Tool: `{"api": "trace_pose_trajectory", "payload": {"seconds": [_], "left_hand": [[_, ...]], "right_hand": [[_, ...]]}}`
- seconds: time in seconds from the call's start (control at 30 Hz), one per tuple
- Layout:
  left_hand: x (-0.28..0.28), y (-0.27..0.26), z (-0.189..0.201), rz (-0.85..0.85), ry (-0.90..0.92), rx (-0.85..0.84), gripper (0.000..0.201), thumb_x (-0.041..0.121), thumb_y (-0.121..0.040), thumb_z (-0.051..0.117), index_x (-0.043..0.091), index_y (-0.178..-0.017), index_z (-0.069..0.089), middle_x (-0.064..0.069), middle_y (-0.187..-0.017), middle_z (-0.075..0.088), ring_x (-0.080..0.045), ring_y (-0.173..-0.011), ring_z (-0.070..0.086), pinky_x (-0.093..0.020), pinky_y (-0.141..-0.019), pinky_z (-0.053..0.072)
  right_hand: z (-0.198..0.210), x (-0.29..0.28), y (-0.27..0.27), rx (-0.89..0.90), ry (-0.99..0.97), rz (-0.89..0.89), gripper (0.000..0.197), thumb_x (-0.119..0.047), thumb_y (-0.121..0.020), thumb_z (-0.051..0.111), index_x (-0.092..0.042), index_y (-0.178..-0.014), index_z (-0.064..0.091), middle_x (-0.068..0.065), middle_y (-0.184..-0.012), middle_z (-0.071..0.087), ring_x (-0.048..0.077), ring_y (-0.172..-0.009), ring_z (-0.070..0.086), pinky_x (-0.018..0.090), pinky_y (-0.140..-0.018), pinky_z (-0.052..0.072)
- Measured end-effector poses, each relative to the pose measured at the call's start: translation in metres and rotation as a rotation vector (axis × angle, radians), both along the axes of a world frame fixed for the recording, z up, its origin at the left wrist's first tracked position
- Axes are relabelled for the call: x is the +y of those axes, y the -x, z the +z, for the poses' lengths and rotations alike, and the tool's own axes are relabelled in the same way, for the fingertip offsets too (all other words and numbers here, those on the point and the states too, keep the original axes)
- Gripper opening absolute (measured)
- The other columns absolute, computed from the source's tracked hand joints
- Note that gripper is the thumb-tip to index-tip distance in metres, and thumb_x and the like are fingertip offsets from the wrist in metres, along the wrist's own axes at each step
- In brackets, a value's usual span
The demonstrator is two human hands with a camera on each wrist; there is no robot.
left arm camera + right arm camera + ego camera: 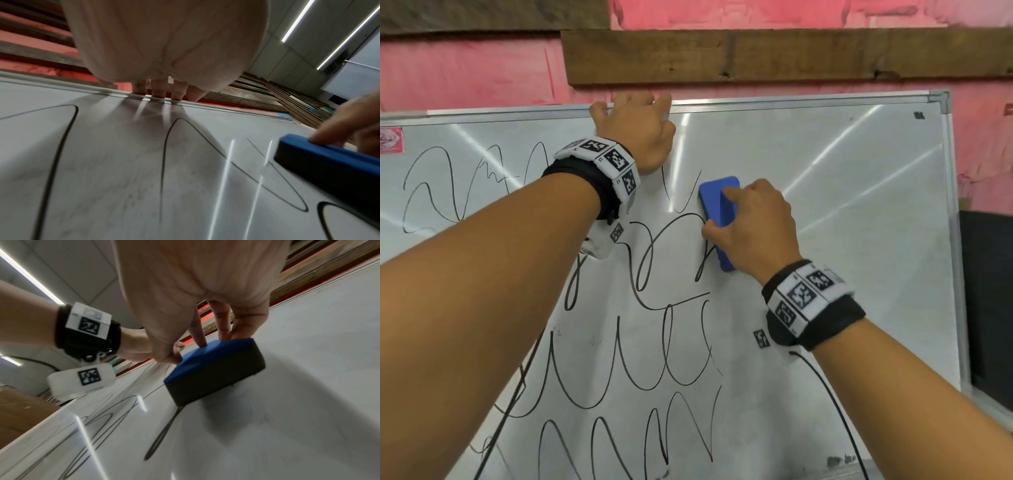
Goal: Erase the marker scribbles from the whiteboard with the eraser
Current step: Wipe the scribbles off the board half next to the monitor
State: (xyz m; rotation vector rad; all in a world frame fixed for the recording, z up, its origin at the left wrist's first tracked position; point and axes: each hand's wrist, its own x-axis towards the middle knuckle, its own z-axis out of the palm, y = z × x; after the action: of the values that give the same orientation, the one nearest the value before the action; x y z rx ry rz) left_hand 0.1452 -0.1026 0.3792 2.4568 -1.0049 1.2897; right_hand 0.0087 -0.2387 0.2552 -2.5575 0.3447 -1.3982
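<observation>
1. Your left forearm fills the lower left of the head view, with a black strap and white tag band at the wrist.
2. Your left hand hooks curled fingers over the top aluminium rim of the white, metal-framed whiteboard.
3. Your right hand grips the blue rectangular foam eraser, thumb on one long side, fingers on the other; its dark felt face lies flat against the board.
4. The eraser sits mid-board at the right end of the black looping marker scribbles.
</observation>
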Motion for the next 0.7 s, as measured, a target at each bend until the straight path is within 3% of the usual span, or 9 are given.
{"api": "trace_pose_trajectory", "payload": {"seconds": [0.07,0.2,0.3,0.47,0.6,0.7], "left_hand": [[0.001,-0.001,0.0,0.004,-0.003,0.005,0.046,0.032,-0.09,0.027,0.02,-0.131,0.044,-0.007,-0.119,0.054,-0.034,-0.12,0.044,-0.06,-0.101,0.026],[0.001,0.002,0.0,0.01,0.001,0.026,0.047,0.03,-0.093,0.029,0.021,-0.137,0.04,-0.007,-0.127,0.052,-0.034,-0.125,0.041,-0.061,-0.102,0.027],[0.004,0.003,-0.001,0.013,-0.005,0.017,0.047,0.028,-0.094,0.03,0.021,-0.14,0.038,-0.007,-0.131,0.051,-0.034,-0.126,0.041,-0.062,-0.101,0.027],[0.004,0.0,-0.005,0.025,-0.028,-0.014,0.051,0.029,-0.095,0.031,0.021,-0.145,0.033,-0.006,-0.138,0.045,-0.032,-0.13,0.037,-0.065,-0.102,0.027],[0.002,0.001,-0.009,0.037,-0.028,-0.023,0.053,0.028,-0.095,0.033,0.019,-0.147,0.03,-0.006,-0.143,0.041,-0.031,-0.131,0.034,-0.064,-0.101,0.028],[0.002,0.002,-0.009,0.045,-0.038,-0.025,0.054,0.028,-0.094,0.035,0.018,-0.147,0.028,-0.006,-0.145,0.038,-0.031,-0.132,0.033,-0.062,-0.1,0.029]], "right_hand": [[-0.002,0.002,0.0,-0.011,-0.012,0.01,0.045,-0.051,-0.082,0.067,-0.015,-0.108,0.066,0.001,-0.097,0.047,0.021,-0.083,0.049,0.03,-0.068,0.039],[0.035,0.003,-0.015,-0.1,0.009,-0.005,0.039,-0.051,-0.081,0.068,-0.016,-0.097,0.067,0.003,-0.09,0.049,0.022,-0.079,0.053,0.028,-0.062,0.036],[0.054,0.004,-0.021,-0.088,0.013,-0.02,0.045,-0.05,-0.081,0.07,-0.017,-0.11,0.069,0.004,-0.095,0.047,0.021,-0.082,0.046,0.03,-0.068,0.036],[0.015,0.009,-0.005,-0.016,0.025,-0.002,0.044,-0.052,-0.08,0.07,-0.017,-0.107,0.066,0.002,-0.094,0.048,0.022,-0.082,0.05,0.03,-0.067,0.039],[-0.027,0.012,0.01,0.067,0.02,0.03,0.047,-0.05,-0.081,0.068,-0.019,-0.115,0.062,-0.001,-0.101,0.045,0.021,-0.087,0.047,0.031,-0.07,0.041],[-0.024,0.012,0.009,0.054,0.001,0.042,0.049,-0.049,-0.08,0.069,-0.021,-0.119,0.061,0.0,-0.103,0.047,0.021,-0.088,0.048,0.032,-0.071,0.044]]}}
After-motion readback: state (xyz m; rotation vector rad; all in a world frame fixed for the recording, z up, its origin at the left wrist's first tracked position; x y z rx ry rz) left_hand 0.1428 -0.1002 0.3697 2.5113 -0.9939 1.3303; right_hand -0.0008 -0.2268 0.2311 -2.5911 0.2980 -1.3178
